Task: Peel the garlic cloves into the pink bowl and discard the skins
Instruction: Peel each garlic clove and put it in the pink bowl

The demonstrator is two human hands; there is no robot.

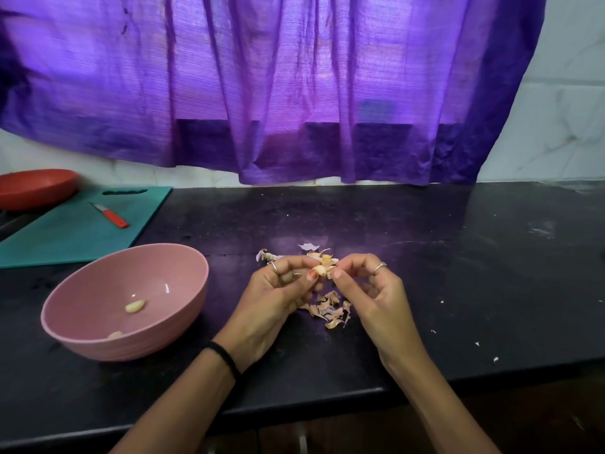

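Observation:
My left hand (278, 290) pinches a small garlic clove (320, 269) between thumb and fingers, above the black counter. My right hand (366, 283) pinches at the clove's right end, where a bit of skin shows. A heap of peeled skins (330, 311) lies on the counter just under my hands. More skins and garlic bits (294, 253) lie just beyond my fingers. The pink bowl (82, 290) stands to the left of my left hand. One peeled clove (135, 306) lies in it, and a second (115, 335) shows near its front rim.
A teal cutting board (65, 237) lies at the back left with a small red-handled knife (109, 215) on it. A red bowl (36, 188) sits behind the board. A purple curtain (294, 86) hangs over the counter's back edge. Tiny skin flecks (477, 344) dot the counter at right.

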